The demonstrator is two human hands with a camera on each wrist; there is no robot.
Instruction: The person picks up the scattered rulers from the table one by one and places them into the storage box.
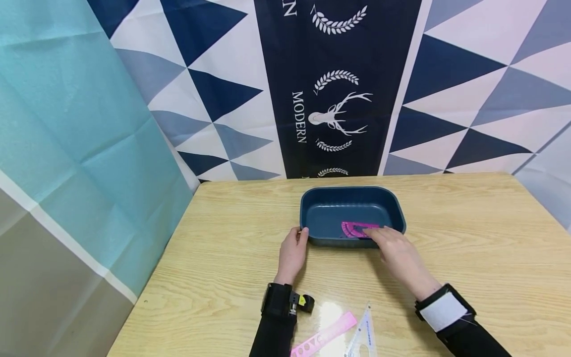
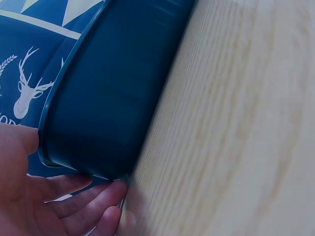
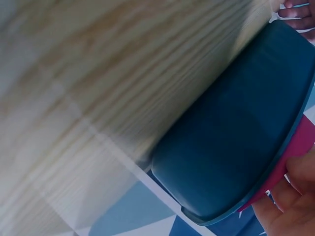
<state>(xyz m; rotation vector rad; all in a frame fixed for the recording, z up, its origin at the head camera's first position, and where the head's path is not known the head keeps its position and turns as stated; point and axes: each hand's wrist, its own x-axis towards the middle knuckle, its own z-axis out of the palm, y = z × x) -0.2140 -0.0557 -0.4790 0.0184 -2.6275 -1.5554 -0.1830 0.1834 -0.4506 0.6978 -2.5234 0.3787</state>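
A dark teal plastic box (image 1: pixel 339 213) with rounded corners lies on the wooden table. My left hand (image 1: pixel 292 253) grips the box's near left corner; in the left wrist view its thumb touches the rim and its fingers (image 2: pixel 93 201) lie against the outer end wall. Over the near right rim, my right hand (image 1: pixel 397 250) pinches a magenta protractor (image 1: pixel 351 229), which sits low inside the box's opening. From the right wrist view, the protractor (image 3: pixel 295 147) shows above the rim between thumb and fingers. Whether it touches the box floor is hard to tell.
Nearer me on the table lie a pink ruler (image 1: pixel 325 334) with cut-out holes and a clear set square (image 1: pixel 363 334), both cropped by the frame's bottom edge. A patterned curtain (image 1: pixel 339 99) hangs behind the table's far edge, another teal one (image 1: pixel 89 124) on the left.
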